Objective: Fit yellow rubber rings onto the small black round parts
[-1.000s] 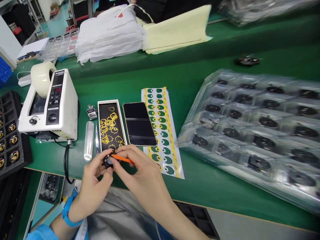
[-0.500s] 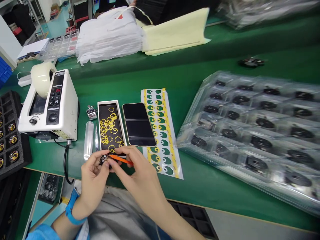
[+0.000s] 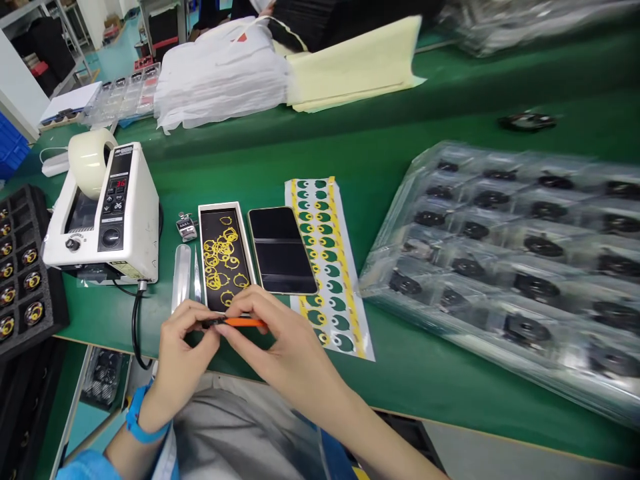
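Observation:
My left hand (image 3: 186,353) pinches a small dark round part (image 3: 212,323) between thumb and fingers; the fingers cover much of it. In my right hand (image 3: 283,343) is a slim orange tool (image 3: 247,321), gripped between thumb and fingers, its tip at the dark part. Just beyond the hands lies a white-rimmed black tray (image 3: 199,227) of thin yellow rings (image 3: 220,252). A phone (image 3: 281,247) rests beside it, overlapping a sheet of yellow and white stickers (image 3: 345,287). Tweezers (image 3: 197,277) and a clear flat strip (image 3: 181,277) are left of the tray.
A white tape dispenser (image 3: 140,220) stands left, with a metal tally counter (image 3: 187,227) near it. Black foam trays (image 3: 55,293) hold round parts at far left. Clear blister trays (image 3: 395,240) fill the right. White sheets (image 3: 220,73) and yellow paper (image 3: 355,63) lie behind.
The dark part has tilted in my left hand, showing less of its face. The orange tool has turned nearly level. The whole view has shifted slightly.

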Action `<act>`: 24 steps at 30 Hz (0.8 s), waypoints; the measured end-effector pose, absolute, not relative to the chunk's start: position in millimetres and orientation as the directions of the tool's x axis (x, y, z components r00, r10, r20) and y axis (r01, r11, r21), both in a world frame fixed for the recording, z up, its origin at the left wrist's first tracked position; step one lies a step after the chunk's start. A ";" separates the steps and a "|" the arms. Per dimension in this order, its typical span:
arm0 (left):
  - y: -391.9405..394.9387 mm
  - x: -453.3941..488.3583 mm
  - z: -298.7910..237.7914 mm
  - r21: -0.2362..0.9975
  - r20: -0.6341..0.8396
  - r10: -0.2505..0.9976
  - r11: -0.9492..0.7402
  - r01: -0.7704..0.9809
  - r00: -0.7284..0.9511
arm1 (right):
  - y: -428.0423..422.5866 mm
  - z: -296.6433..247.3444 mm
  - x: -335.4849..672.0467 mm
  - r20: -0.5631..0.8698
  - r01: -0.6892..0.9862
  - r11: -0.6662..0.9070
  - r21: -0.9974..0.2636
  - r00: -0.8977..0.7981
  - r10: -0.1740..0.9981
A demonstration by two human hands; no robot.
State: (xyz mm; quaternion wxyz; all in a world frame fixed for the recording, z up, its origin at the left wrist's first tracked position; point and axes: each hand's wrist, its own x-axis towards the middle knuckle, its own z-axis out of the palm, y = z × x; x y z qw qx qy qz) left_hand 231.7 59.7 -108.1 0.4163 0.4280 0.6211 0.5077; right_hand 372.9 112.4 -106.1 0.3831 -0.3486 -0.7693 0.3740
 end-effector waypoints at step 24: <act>63.5 218.0 -95.8 0.958 -0.123 0.983 0.154 0.240 -0.140 | 114.4 -101.6 371.4 0.532 0.359 0.801 -0.480 -0.606 0.591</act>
